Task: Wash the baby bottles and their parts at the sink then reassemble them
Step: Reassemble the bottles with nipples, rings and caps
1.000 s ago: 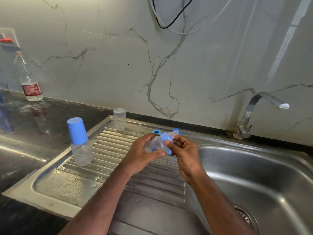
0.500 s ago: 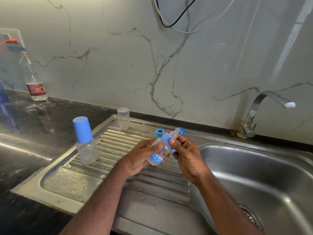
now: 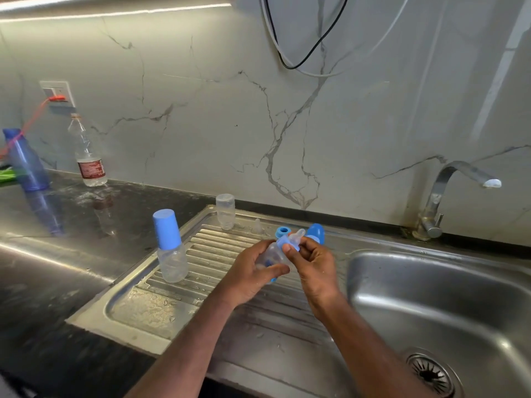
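Over the ribbed steel drainboard [image 3: 201,254] my left hand [image 3: 253,274] grips the clear body of a small baby bottle [image 3: 273,255]. My right hand [image 3: 313,262] pinches its blue collar [image 3: 287,243], from which a clear teat [image 3: 298,234] points up and right. An assembled bottle with a blue cap [image 3: 169,248] stands on the drainboard's left side. At the back edge stand an uncapped clear bottle [image 3: 225,211], a loose clear teat [image 3: 257,226], a blue ring [image 3: 283,232] and a blue cap [image 3: 316,232], partly hidden by my right hand.
The sink basin [image 3: 445,297] with its drain [image 3: 429,374] lies to the right, below a chrome tap [image 3: 448,191]. On the dark counter at the left stand a plastic water bottle [image 3: 87,159] and a blue bottle [image 3: 26,162]. Cables hang on the marble wall.
The bottle has turned in my hands, its printed side rolling out of sight. My right fingers have shifted round the blue collar. The view has pulled back slightly.
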A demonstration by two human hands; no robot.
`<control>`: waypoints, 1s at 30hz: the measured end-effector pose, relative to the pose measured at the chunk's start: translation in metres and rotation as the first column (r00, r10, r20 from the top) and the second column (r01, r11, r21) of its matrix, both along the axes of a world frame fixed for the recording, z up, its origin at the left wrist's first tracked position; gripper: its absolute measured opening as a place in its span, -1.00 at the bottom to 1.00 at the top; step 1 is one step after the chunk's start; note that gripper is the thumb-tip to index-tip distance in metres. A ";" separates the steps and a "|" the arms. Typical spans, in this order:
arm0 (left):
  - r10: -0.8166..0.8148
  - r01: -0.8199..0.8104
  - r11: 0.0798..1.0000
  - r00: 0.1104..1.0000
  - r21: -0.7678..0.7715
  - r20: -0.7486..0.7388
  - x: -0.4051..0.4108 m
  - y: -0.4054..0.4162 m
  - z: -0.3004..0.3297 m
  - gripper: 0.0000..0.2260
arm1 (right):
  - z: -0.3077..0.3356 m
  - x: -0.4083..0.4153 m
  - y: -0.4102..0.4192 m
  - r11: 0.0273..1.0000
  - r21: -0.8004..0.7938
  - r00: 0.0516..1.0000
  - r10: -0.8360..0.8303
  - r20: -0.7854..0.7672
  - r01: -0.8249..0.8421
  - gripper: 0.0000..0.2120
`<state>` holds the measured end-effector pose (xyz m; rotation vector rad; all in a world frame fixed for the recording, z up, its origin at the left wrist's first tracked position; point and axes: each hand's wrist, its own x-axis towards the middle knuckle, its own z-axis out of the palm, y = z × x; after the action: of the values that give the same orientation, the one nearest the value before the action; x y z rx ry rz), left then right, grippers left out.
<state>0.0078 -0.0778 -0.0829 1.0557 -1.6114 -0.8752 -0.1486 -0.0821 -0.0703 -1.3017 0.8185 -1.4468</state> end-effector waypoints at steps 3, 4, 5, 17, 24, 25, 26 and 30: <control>0.062 -0.059 0.998 0.995 -0.035 0.079 0.005 0.003 -0.002 -0.53 | 0.001 0.007 0.009 0.998 -0.020 0.998 -0.054 -0.045 0.053 -0.86; 0.081 -0.077 0.996 0.993 -0.044 0.091 0.004 0.003 -0.002 -0.54 | 0.002 0.006 0.011 0.999 -0.017 0.997 -0.053 -0.058 0.052 -0.85; 0.105 -0.101 0.993 0.991 -0.053 0.081 0.002 0.003 -0.003 -0.56 | 0.005 0.005 0.012 0.999 -0.003 0.998 -0.038 -0.057 0.038 -0.83; 0.429 -0.400 0.895 0.892 -0.196 0.139 0.005 -0.033 -0.019 -0.46 | -0.014 -0.056 -0.036 0.903 -0.090 0.724 -0.394 -0.566 0.420 -0.63; 0.452 -0.403 0.881 0.871 -0.248 0.194 0.010 -0.043 -0.025 -0.42 | -0.023 -0.038 -0.050 0.940 -0.178 0.550 -0.317 -0.772 0.291 -0.45; 0.445 -0.396 0.886 0.874 -0.242 0.196 0.010 -0.043 -0.024 -0.41 | -0.024 -0.036 -0.050 0.939 -0.180 0.541 -0.318 -0.779 0.294 -0.46; 0.436 -0.389 0.891 0.877 -0.235 0.199 0.009 -0.043 -0.024 -0.41 | -0.025 -0.036 -0.050 0.938 -0.170 0.539 -0.315 -0.781 0.302 -0.48; 0.419 -0.379 0.899 0.889 -0.218 0.186 0.008 -0.042 -0.027 -0.39 | -0.020 -0.037 -0.046 0.911 -0.147 0.665 -0.385 -0.640 0.386 -0.60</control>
<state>0.0158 -0.1195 -0.1103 1.3375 -1.5421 -0.3348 -0.1860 -0.1282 -0.0907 -1.7466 1.6564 -1.2820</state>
